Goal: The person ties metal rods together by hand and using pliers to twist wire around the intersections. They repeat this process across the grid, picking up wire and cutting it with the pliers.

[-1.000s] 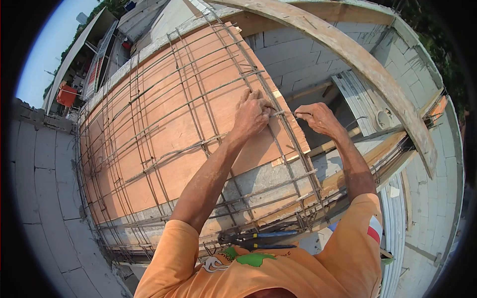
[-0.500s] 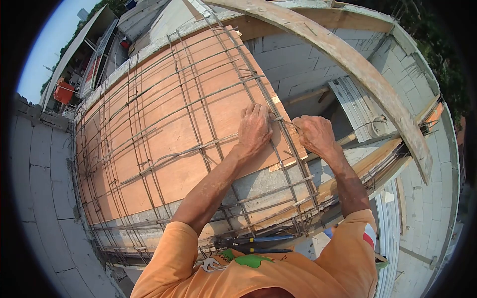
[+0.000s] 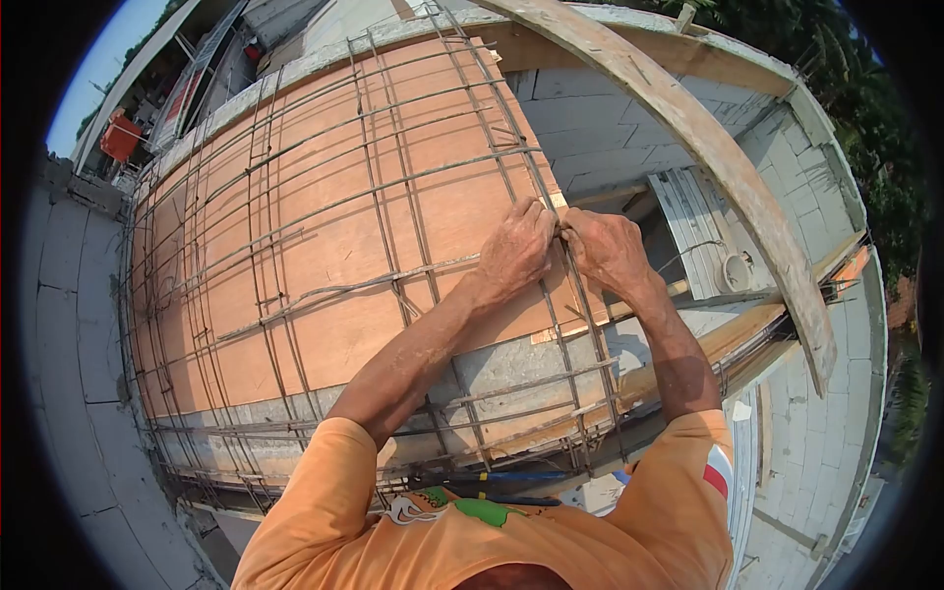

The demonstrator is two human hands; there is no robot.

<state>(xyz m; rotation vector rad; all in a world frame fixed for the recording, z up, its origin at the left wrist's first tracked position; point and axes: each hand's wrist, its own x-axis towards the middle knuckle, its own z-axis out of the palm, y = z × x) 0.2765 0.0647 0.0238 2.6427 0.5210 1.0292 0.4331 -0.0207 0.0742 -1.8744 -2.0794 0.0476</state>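
Observation:
My left hand (image 3: 516,243) is closed, its fingertips pinched at the outer edge of a rebar grid (image 3: 581,295). My right hand (image 3: 608,254) is also closed and meets the left over the same bar crossing. Between the fingertips is what looks like a thin tie wire, mostly hidden by the fingers. Below the grid lies an orange-brown plywood sheet (image 3: 339,339). A twisted pair of bars runs across the sheet toward my left hand.
An opening between grey block walls (image 3: 600,108) lies right of the plywood. A curved wooden board (image 3: 703,128) arches across it. Corrugated metal sheets (image 3: 683,231) and a small round bucket (image 3: 736,272) sit lower down. More bars and a concrete ledge lie near my body.
My right hand has moved left and up to meet my left hand; before, a short length of wire showed between them. The camera view has shifted slightly.

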